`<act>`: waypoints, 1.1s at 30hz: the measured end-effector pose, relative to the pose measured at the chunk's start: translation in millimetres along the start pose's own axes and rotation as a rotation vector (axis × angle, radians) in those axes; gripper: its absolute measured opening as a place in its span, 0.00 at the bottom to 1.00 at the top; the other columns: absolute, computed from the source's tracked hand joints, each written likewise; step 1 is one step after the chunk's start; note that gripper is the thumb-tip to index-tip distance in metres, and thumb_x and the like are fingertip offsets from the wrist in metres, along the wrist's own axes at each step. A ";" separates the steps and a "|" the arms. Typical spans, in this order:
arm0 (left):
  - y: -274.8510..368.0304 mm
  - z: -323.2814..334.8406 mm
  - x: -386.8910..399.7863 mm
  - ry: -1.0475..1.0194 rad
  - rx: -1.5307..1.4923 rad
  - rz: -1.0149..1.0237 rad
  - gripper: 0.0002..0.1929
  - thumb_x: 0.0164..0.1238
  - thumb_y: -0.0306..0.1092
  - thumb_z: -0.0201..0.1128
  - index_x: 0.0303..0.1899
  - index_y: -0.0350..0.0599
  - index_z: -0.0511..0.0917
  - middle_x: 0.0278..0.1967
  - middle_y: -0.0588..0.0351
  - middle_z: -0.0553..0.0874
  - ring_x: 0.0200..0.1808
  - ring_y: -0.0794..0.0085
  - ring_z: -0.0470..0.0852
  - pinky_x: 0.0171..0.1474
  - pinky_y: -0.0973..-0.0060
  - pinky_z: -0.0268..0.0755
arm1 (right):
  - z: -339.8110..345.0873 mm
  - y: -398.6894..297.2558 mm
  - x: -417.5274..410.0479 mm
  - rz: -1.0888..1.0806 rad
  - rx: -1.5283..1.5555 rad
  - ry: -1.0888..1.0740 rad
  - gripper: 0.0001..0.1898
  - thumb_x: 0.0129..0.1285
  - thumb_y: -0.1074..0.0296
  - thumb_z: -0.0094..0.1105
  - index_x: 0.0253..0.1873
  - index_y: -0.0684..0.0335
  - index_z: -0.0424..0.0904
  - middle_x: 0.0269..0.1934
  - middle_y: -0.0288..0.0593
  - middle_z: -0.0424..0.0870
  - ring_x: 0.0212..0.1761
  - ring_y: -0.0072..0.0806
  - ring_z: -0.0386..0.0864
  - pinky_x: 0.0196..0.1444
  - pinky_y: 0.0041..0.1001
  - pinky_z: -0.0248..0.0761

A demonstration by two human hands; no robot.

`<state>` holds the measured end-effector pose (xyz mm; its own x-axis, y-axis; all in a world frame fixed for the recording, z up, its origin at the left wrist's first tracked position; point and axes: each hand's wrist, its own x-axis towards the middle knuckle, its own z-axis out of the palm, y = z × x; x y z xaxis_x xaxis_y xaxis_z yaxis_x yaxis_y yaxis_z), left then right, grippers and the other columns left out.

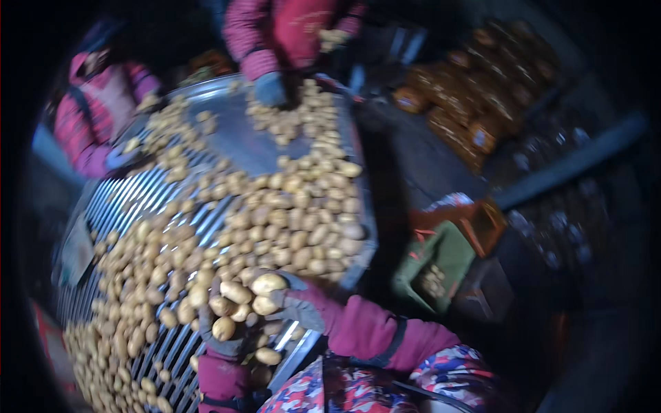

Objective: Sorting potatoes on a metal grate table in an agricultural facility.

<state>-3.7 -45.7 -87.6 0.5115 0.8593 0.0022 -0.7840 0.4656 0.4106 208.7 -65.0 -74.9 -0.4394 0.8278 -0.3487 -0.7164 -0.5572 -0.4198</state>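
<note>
Several potatoes (236,292) are cupped between my two gloved hands, above a metal sorting table with slatted bars (175,356). My left hand (219,330), in a grey glove, curls up around the lower left of this bunch, with a potato at its palm. From the right, my right hand (299,304) closes around the potatoes at that side, its fingers partly hidden. Many loose potatoes (289,222) cover the table beyond and to the left of my hands. The picture is somewhat blurred.
Two people in pink jackets, one at the far edge (304,31) and one at the left (103,108), handle potatoes. A green crate (439,263) with potatoes and an orange crate (483,227) stand right of the table. Filled brown bags (465,103) lie beyond.
</note>
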 end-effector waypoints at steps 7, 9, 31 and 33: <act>-119.7 91.2 81.1 0.060 0.245 -0.330 0.33 0.78 0.54 0.51 0.74 0.42 0.62 0.67 0.50 0.75 0.65 0.61 0.77 0.62 0.66 0.73 | -69.2 -43.7 -115.7 -0.553 -0.007 0.325 0.27 0.71 0.66 0.61 0.72 0.63 0.67 0.62 0.42 0.78 0.65 0.30 0.76 0.66 0.33 0.72; -171.3 109.1 101.7 0.104 0.075 -0.570 0.31 0.78 0.53 0.54 0.72 0.44 0.64 0.64 0.49 0.76 0.58 0.64 0.80 0.54 0.68 0.77 | -95.5 -50.5 -162.5 -0.699 0.039 0.503 0.24 0.74 0.63 0.60 0.70 0.62 0.70 0.61 0.41 0.79 0.64 0.29 0.76 0.67 0.32 0.71; -138.4 100.7 54.8 -0.474 1.767 0.057 0.26 0.66 0.36 0.67 0.65 0.41 0.74 0.64 0.43 0.77 0.68 0.45 0.72 0.71 0.54 0.64 | -329.5 61.5 -402.3 -0.300 -0.709 1.480 0.22 0.70 0.67 0.61 0.66 0.61 0.72 0.53 0.46 0.83 0.52 0.38 0.84 0.60 0.37 0.75; -107.1 91.3 42.5 -0.468 1.952 0.162 0.28 0.64 0.38 0.68 0.65 0.42 0.73 0.64 0.43 0.76 0.66 0.42 0.72 0.69 0.52 0.66 | -292.8 0.9 -359.6 -0.249 -0.736 1.479 0.27 0.69 0.66 0.63 0.70 0.63 0.70 0.60 0.50 0.80 0.60 0.40 0.80 0.65 0.38 0.71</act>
<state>134.1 -78.4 -48.3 0.7756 0.6011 0.1927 0.3726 -0.6824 0.6288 524.7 -382.3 -195.3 0.8017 0.3629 -0.4750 -0.1068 -0.6950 -0.7111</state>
